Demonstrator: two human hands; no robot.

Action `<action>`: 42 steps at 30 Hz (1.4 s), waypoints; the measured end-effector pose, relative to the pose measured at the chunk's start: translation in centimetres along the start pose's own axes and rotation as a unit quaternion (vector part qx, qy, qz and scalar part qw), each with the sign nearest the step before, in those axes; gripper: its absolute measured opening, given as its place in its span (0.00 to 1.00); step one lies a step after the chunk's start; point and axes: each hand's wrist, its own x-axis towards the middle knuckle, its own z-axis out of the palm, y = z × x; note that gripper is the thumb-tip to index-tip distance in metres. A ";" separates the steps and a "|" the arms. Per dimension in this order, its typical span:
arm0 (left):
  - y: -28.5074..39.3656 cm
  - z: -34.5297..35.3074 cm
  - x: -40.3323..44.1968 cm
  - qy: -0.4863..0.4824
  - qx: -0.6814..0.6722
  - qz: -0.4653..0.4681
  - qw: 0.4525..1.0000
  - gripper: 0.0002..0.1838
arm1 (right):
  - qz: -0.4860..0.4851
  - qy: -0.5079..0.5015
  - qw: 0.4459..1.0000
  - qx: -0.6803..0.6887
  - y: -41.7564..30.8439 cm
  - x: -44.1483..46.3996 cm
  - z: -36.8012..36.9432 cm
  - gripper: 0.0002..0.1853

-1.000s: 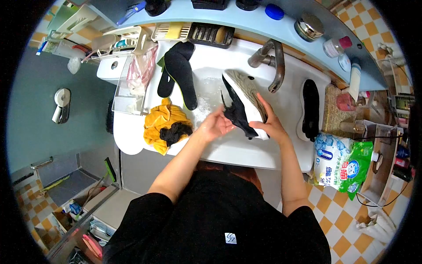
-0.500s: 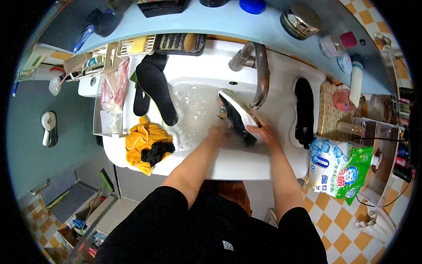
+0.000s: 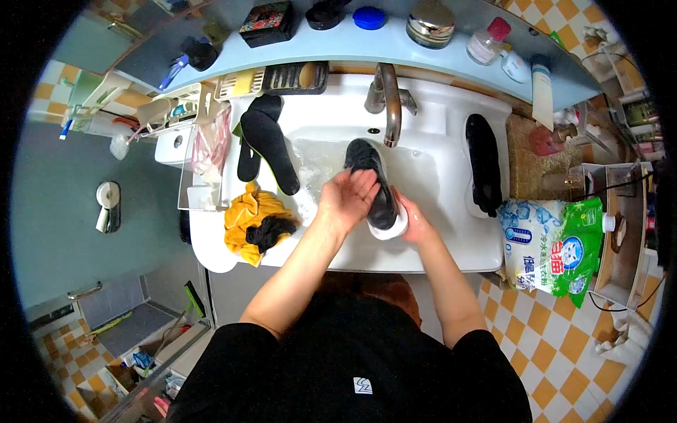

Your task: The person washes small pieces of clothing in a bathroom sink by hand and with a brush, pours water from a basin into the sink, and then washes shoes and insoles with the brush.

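Observation:
A black sneaker [image 3: 384, 206] with a white sole is held over the white sink [image 3: 451, 250], toe toward the tap. My right hand [image 3: 415, 220] grips its heel end from the right side. Palm up and fingers stretched out, my left hand [image 3: 348, 199] lies against the shoe's left side and overlaps its middle; I see nothing in the palm. Cloudy, foamy water [image 3: 422, 171] stands in the basin below. Black insoles [image 3: 266, 144] rest on the left rim, near a yellow cloth [image 3: 248, 211] with a black piece of fabric [image 3: 270, 233] on it.
The metal tap [image 3: 392, 106] reaches over the basin just beyond the shoe. Another black shoe-shaped item [image 3: 484, 162] lies on the right rim. A detergent bag [image 3: 543, 247] stands right of the sink. A blue shelf [image 3: 345, 53] with jars and bottles runs along the back.
The sneaker has come up out of the water and turned, its black upper now facing me. My left hand has left the water and opened palm up. The view has shifted.

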 end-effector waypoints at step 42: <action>6.9 -1.8 1.4 -0.106 0.221 -0.053 0.968 0.28 | -0.520 0.075 0.335 -0.782 -0.2 -7.0 17.5 0.43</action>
